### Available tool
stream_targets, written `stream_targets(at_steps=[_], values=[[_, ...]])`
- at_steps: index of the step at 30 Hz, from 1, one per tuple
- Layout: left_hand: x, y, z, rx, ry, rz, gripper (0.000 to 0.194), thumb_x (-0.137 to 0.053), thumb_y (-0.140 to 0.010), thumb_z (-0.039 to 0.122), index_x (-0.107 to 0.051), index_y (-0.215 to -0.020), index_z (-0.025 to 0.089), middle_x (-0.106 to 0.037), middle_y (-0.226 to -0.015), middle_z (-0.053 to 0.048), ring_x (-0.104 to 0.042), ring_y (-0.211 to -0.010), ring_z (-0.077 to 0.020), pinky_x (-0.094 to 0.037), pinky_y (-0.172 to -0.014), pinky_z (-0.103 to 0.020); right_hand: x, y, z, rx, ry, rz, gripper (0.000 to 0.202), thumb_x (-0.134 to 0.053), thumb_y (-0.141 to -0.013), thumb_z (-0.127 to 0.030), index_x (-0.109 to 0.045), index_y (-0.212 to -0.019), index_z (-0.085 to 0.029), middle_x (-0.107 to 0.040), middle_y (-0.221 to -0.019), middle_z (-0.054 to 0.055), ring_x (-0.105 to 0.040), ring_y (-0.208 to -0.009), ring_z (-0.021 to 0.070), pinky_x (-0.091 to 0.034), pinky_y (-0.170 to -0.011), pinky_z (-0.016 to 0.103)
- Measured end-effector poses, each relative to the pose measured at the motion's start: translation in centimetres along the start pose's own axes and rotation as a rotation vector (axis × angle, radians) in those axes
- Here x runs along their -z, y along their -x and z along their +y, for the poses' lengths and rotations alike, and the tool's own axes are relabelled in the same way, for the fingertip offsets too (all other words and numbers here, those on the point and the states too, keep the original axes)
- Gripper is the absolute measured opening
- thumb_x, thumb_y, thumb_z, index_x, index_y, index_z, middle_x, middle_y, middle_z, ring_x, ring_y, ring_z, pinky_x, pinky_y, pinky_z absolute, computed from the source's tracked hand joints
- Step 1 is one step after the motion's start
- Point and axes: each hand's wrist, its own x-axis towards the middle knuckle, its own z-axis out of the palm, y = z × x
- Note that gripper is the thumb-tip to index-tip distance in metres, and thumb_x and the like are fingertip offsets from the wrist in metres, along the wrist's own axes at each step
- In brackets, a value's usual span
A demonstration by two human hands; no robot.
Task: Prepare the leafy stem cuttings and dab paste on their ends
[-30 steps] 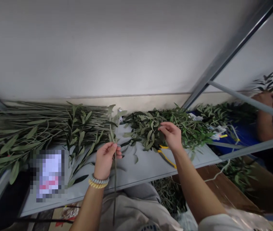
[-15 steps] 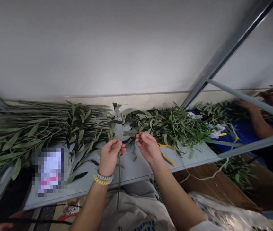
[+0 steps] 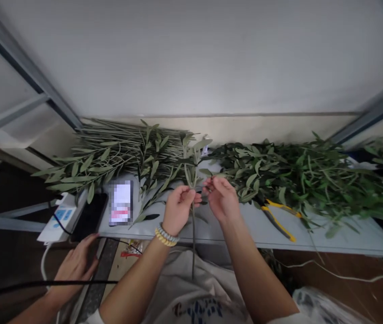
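My left hand (image 3: 179,208), with coiled bands at the wrist, is closed around a leafy stem (image 3: 193,243). The stem stands upright, its leaves spreading above the fingers and its bare lower end hanging in front of my shirt. Just right of it, my right hand (image 3: 223,199) has its fingers curled and pressed together near the leaves. What they pinch, if anything, is too small to make out. Behind the hands lie a pile of leafy branches (image 3: 255,166) on the right and long bare stems (image 3: 117,139) on the left.
Yellow-handled pliers (image 3: 281,220) lie right of my hands on the grey table (image 3: 208,231). To the left are a lit phone (image 3: 121,202), a dark phone (image 3: 92,216) and a white power strip (image 3: 61,218). Another person's hand (image 3: 76,265) reaches in at lower left, near a black cable (image 3: 86,282).
The view has swung left, bringing the power strip and more of another person's hand into sight. My left hand keeps the stem; my right hand stays close beside it with its fingers more curled.
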Motion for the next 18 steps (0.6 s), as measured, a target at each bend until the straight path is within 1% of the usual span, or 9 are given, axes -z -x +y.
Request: stream_targets(at_steps=[3, 5, 9, 11, 13, 14, 16, 17, 18], values=[[0.0, -0.7, 0.0, -0.197, -0.170, 0.060, 0.020, -0.062, -0.075, 0.036, -0.061, -0.075, 0.016, -0.064, -0.076, -0.004, -0.060, -0.073, -0.0156, -0.049, -0.069, -0.029, -1.1, 1.3, 0.6, -0.004, -0.031, 0.015, 0.022, -0.080, -0.059, -0.027, -0.059, -0.064, -0.020, -0.067, -0.073, -0.002, -0.064, -0.079, 0.0171, -0.051, -0.065, 0.030], [-0.9, -1.4, 0.1, -0.313, -0.297, 0.138, 0.017, -0.061, -0.076, 0.033, -0.065, -0.074, 0.016, -0.061, -0.079, -0.005, -0.057, -0.077, -0.0160, -0.047, -0.073, -0.030, -1.7, 2.0, 1.0, 0.030, -0.035, 0.070, 0.025, -0.079, -0.059, -0.028, -0.057, -0.065, -0.020, -0.067, -0.074, -0.003, -0.064, -0.076, 0.0165, -0.050, -0.061, 0.028], [-3.8, -1.5, 1.1, -0.369, -0.421, 0.245, 0.019, -0.061, -0.077, 0.033, -0.069, -0.079, 0.016, -0.057, -0.089, -0.009, -0.056, -0.088, -0.0191, -0.046, -0.082, -0.033, -2.6, 2.4, 1.5, 0.138, 0.060, 0.208, 0.027, -0.077, -0.062, -0.031, -0.055, -0.064, -0.017, -0.059, -0.060, -0.006, -0.054, -0.053, 0.0071, -0.042, -0.048, 0.018], [-3.3, 0.0, 2.1, -0.391, -0.489, 0.240, 0.023, -0.060, -0.078, 0.034, -0.069, -0.090, 0.017, -0.057, -0.097, -0.010, -0.055, -0.092, -0.0200, -0.046, -0.083, -0.034, -2.6, 2.0, 0.8, 0.177, 0.091, 0.262, 0.029, -0.077, -0.062, -0.034, -0.053, -0.063, -0.017, -0.054, -0.054, -0.008, -0.049, -0.047, 0.0054, -0.036, -0.040, 0.015], [0.0, 2.2, 2.8, -0.460, -0.602, 0.247, 0.039, -0.062, -0.076, 0.037, -0.061, -0.111, 0.021, -0.056, -0.108, -0.010, -0.055, -0.094, -0.0208, -0.046, -0.082, -0.035, -2.2, 1.4, -0.7, 0.196, 0.108, 0.295, 0.032, -0.078, -0.059, -0.036, -0.052, -0.064, -0.017, -0.054, -0.055, -0.007, -0.050, -0.047, 0.0071, -0.030, -0.034, 0.015], [2.8, 3.4, 2.8, -0.490, -0.637, 0.412, 0.047, -0.062, -0.074, 0.039, -0.056, -0.117, 0.022, -0.056, -0.109, -0.009, -0.055, -0.092, -0.0215, -0.046, -0.082, -0.036, -1.9, 1.2, -1.6, 0.207, 0.119, 0.307, 0.034, -0.079, -0.057, -0.038, -0.052, -0.065, -0.018, -0.055, -0.057, -0.007, -0.053, -0.048, 0.0086, -0.028, -0.032, 0.014], [9.3, 5.1, 2.0, -0.430, -0.774, 0.874, 0.057, -0.064, -0.069, 0.046, -0.054, -0.117, 0.017, -0.057, -0.101, -0.010, -0.055, -0.082, -0.0246, -0.046, -0.077, -0.042, -1.0, 0.8, -3.6, 0.233, 0.146, 0.336, 0.037, -0.081, -0.053, -0.038, -0.053, -0.065, -0.017, -0.058, -0.061, -0.005, -0.057, -0.054, 0.0117, -0.027, -0.030, 0.015], [12.6, 5.5, 1.2, -0.303, -0.904, 0.926, 0.062, -0.068, -0.061, 0.050, -0.057, -0.111, 0.014, -0.058, -0.092, -0.010, -0.055, -0.081, -0.0287, -0.044, -0.079, -0.047, -0.5, 0.7, -4.4, 0.239, 0.161, 0.350, 0.038, -0.082, -0.051, -0.039, -0.054, -0.064, -0.017, -0.059, -0.062, -0.004, -0.059, -0.056, 0.0128, -0.028, -0.029, 0.015], [15.5, 5.6, 0.3, -0.241, -0.983, 0.898, 0.064, -0.072, -0.054, 0.052, -0.060, -0.103, 0.012, -0.058, -0.082, -0.009, -0.054, -0.082, -0.0327, -0.042, -0.079, -0.051, 0.0, 0.8, -4.9, 0.242, 0.171, 0.362, 0.038, -0.082, -0.050, -0.039, -0.054, -0.064, -0.017, -0.059, -0.062, -0.003, -0.059, -0.057, 0.0135, -0.029, -0.029, 0.015]])
